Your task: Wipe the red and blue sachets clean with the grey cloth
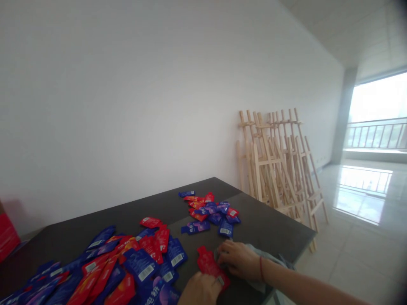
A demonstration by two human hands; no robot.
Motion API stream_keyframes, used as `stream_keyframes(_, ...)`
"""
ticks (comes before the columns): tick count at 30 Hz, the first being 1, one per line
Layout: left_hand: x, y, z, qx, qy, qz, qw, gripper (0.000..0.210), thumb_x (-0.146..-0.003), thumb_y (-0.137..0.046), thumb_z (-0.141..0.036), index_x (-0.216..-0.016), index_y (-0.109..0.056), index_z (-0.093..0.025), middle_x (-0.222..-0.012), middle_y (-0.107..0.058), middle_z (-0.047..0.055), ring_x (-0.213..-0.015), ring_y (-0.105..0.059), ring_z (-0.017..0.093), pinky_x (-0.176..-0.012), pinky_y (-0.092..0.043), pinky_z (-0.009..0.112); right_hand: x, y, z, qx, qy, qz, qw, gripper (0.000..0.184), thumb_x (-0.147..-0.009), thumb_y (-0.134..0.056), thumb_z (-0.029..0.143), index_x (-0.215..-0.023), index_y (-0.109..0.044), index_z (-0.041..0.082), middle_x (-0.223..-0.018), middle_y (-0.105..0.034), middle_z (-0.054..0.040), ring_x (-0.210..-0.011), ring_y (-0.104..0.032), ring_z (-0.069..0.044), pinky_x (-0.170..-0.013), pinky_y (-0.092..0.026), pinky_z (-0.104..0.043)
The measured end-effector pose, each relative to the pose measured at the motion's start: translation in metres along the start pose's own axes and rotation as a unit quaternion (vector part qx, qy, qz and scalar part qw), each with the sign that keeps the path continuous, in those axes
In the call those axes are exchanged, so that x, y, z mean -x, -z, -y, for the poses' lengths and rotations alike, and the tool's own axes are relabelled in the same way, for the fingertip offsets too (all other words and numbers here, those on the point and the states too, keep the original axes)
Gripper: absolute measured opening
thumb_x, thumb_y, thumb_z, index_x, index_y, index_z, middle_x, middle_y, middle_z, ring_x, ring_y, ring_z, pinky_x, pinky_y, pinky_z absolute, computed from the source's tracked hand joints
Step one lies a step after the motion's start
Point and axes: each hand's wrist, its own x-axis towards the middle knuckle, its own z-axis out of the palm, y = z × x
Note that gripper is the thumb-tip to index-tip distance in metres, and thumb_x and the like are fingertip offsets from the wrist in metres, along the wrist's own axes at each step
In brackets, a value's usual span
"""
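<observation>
A red spouted pouch (208,263) lies flat on the dark table between my hands. My left hand (201,289), partly cut off by the bottom edge of the view, has its curled fingers on the pouch's near end, by the barcode. From the right, my right hand (241,259) reaches in with bent fingers around a grey cloth (270,255). A bit of the cloth shows at the fingertips, against the pouch's right side. The rest of it spreads under the wrist, which wears a red string.
A large heap of blue and red pouches (141,263) covers the table's left side. A smaller pile of pouches (206,208) lies farther back. The dark table (273,226) ends at the right. Wooden easels (273,161) lean on the wall; a red box (6,237) stands far left.
</observation>
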Motion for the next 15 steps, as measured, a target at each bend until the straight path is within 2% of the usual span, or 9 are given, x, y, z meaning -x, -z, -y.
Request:
stream_keyframes(1,-0.008,0.014,0.003,0.010,0.002,0.050,0.999,0.022,-0.088,-0.069,-0.022,-0.110,-0.070,-0.024,-0.109,-0.077,0.003,-0.098,-0.073,0.022,-0.086,-0.056,0.031,-0.011,0.001,-0.006,0.000,-0.061,-0.020,0.998,0.038,-0.078,-0.061,0.014,-0.113,-0.072,0.026,-0.125,-0.065,-0.0063,-0.113,-0.059,-0.025,-0.092,-0.046,-0.034)
stream_keyframes(2,-0.016,0.028,0.005,0.013,0.005,0.087,0.996,0.034,-0.087,-0.070,-0.026,-0.121,-0.066,-0.023,-0.126,-0.072,0.007,-0.114,-0.068,0.026,-0.096,-0.053,0.037,-0.021,0.002,-0.012,0.002,-0.092,-0.038,0.995,0.037,-0.080,-0.059,0.013,-0.113,-0.071,0.024,-0.123,-0.065,-0.0083,-0.112,-0.059,-0.026,-0.092,-0.046,-0.035)
stream_keyframes(4,-0.029,0.050,0.008,0.010,0.001,0.145,0.989,0.047,-0.088,-0.068,-0.030,-0.133,-0.059,-0.021,-0.142,-0.061,0.012,-0.129,-0.058,0.030,-0.104,-0.049,0.043,-0.039,0.001,-0.019,0.004,-0.137,-0.071,0.988,0.035,-0.084,-0.054,0.012,-0.114,-0.070,0.020,-0.122,-0.065,-0.0109,-0.112,-0.059,-0.027,-0.094,-0.046,-0.037)
stream_keyframes(7,-0.042,0.062,0.010,-0.005,-0.025,0.183,0.983,0.039,-0.088,-0.066,-0.027,-0.127,-0.061,-0.020,-0.128,-0.068,0.011,-0.120,-0.063,0.027,-0.100,-0.049,0.041,-0.050,-0.003,-0.023,-0.001,-0.162,-0.101,0.982,0.035,-0.086,-0.052,0.012,-0.115,-0.069,0.020,-0.121,-0.064,-0.0109,-0.113,-0.058,-0.028,-0.096,-0.045,-0.038)
stream_keyframes(11,-0.049,0.053,0.018,-0.024,-0.054,0.134,0.989,0.022,-0.085,-0.067,-0.020,-0.107,-0.066,-0.020,-0.106,-0.073,0.006,-0.101,-0.067,0.022,-0.093,-0.050,0.035,-0.047,-0.006,-0.021,-0.013,-0.162,-0.116,0.980,0.038,-0.084,-0.053,0.012,-0.118,-0.068,0.023,-0.123,-0.064,-0.0080,-0.114,-0.057,-0.025,-0.097,-0.045,-0.035)
stream_keyframes(13,-0.047,0.051,0.028,-0.032,-0.050,0.121,0.991,0.009,-0.089,-0.062,-0.014,-0.092,-0.067,-0.021,-0.092,-0.074,0.002,-0.093,-0.068,0.019,-0.098,-0.047,0.035,-0.045,-0.006,-0.021,-0.017,-0.162,-0.119,0.979,0.038,-0.084,-0.054,0.012,-0.118,-0.068,0.023,-0.122,-0.064,-0.0075,-0.114,-0.058,-0.024,-0.098,-0.044,-0.034)
stream_keyframes(15,-0.037,0.057,0.043,-0.033,-0.048,0.102,0.993,0.016,-0.092,-0.059,-0.012,-0.081,-0.066,-0.022,-0.084,-0.073,-0.001,-0.089,-0.067,0.016,-0.106,-0.041,0.036,-0.044,-0.005,-0.021,-0.019,-0.162,-0.121,0.979,0.038,-0.083,-0.054,0.013,-0.117,-0.068,0.023,-0.122,-0.064,-0.0074,-0.113,-0.058,-0.024,-0.097,-0.045,-0.034)
